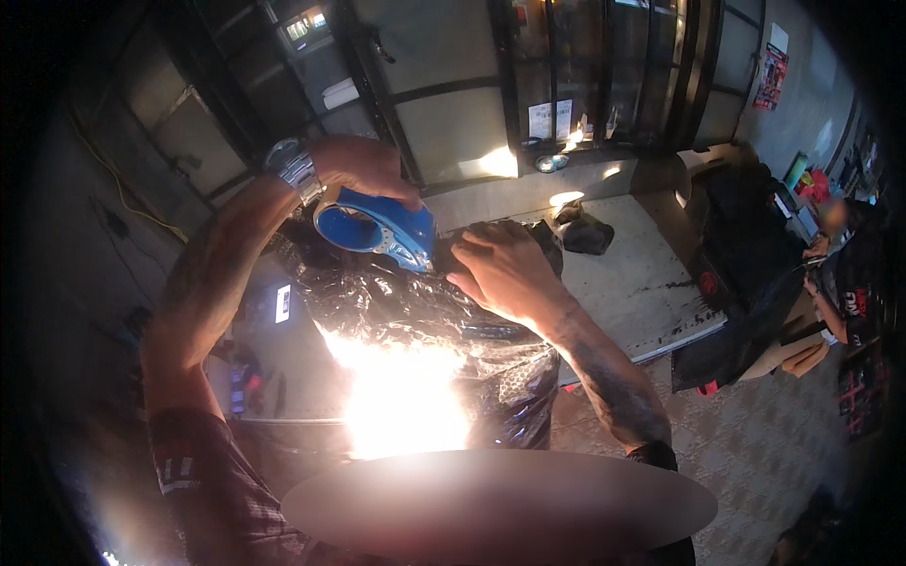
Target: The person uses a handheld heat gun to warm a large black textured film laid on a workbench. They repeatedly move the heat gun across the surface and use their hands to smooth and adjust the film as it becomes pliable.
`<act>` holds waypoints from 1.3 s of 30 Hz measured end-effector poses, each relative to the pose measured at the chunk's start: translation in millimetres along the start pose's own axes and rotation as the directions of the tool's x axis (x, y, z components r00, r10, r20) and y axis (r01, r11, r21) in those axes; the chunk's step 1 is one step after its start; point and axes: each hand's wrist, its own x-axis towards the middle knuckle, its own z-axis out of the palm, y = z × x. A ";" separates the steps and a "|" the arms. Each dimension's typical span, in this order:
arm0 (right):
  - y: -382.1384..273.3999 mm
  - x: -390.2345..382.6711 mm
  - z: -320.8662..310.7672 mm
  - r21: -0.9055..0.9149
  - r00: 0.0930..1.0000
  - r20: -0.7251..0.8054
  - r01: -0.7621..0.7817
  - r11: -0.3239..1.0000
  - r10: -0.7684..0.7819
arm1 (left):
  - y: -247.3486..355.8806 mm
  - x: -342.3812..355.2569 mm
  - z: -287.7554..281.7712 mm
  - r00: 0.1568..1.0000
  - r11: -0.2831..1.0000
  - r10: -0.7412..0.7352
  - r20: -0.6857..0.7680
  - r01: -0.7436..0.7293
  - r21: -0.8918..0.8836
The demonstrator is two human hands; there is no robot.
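My left hand [366, 173], with a metal watch on its wrist, grips a blue tape dispenser [408, 224]. The dispenser sits at the far side of a large package [505, 363] wrapped in shiny black plastic with bubble wrap. My right hand [508, 269] lies palm down on the package's far part, just right of the dispenser, fingers stretched out. Strong glare washes out the package's near middle, and a blurred oval covers the area below it. Whether tape runs from the dispenser to the plastic, I cannot make out.
The package rests on a pale worktable [637, 283], with a small dark bundle [585, 234] on it to the right. Windowed panels [448, 123] stand behind. At the far right is another person [835, 255]. A lit screen [283, 303] shows at left.
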 end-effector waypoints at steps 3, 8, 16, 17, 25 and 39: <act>-6.8 -4.6 10.1 -0.052 0.987 -0.154 0.029 0.998 -0.037 | 20.4 -0.4 -15.6 0.996 0.993 -0.085 0.006 0.084 0.087; -9.2 -7.3 16.4 -0.095 0.965 -0.250 0.060 0.994 -0.082 | 49.0 44.2 -32.2 0.975 0.983 -0.126 0.182 0.098 0.154; -11.6 -10.2 18.8 -0.089 0.974 -0.221 0.029 0.996 -0.048 | 51.2 76.8 -21.3 0.966 0.988 -0.134 0.223 0.114 0.101; -11.9 -11.1 19.7 -0.102 0.972 -0.228 0.039 0.994 -0.061 | 53.2 74.9 -20.5 0.968 0.988 -0.141 0.209 0.122 0.100; -8.5 -15.6 25.5 -0.114 0.981 -0.187 0.024 0.993 -0.045 | 47.5 8.5 -66.8 0.974 0.974 -0.225 -0.024 0.225 -0.008; -28.6 96.1 -30.5 0.960 0.971 0.030 -0.094 0.265 0.236 | -27.5 -207.7 38.7 0.419 0.932 -0.360 -0.833 0.139 -0.333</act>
